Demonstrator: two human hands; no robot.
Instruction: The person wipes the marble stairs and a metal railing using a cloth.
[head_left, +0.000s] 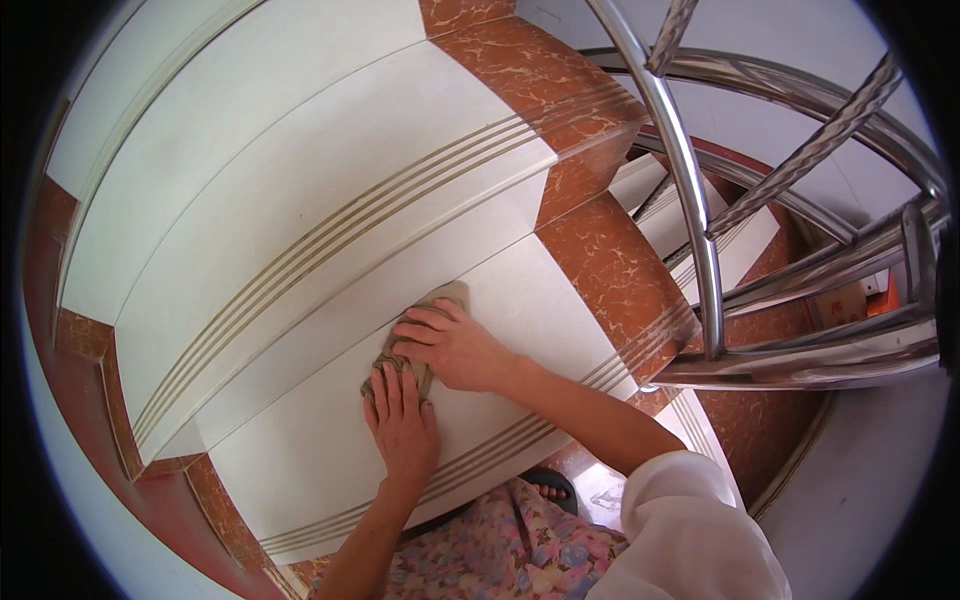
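A crumpled brown cloth (390, 346) lies on a white tiled stair tread (525, 300), close to the riser behind it. My right hand (457, 349) presses on the cloth's upper right part with the fingers pointing left. On its lower left part rests my left hand (401, 427), its fingers stretched forward over the fabric. Both palms face down, and what lies under them is hidden. Dark anti-slip grooves (480, 457) run along the tread's front edge, below my wrists.
A higher white step (360, 172) rises ahead. Red-brown marbled tiles (615, 262) border the steps on the right. A stainless steel railing (686, 172) with twisted bars stands there, above lower stairs. A dark sandal (559, 480) shows below the tread. At left runs a marbled skirting (217, 502).
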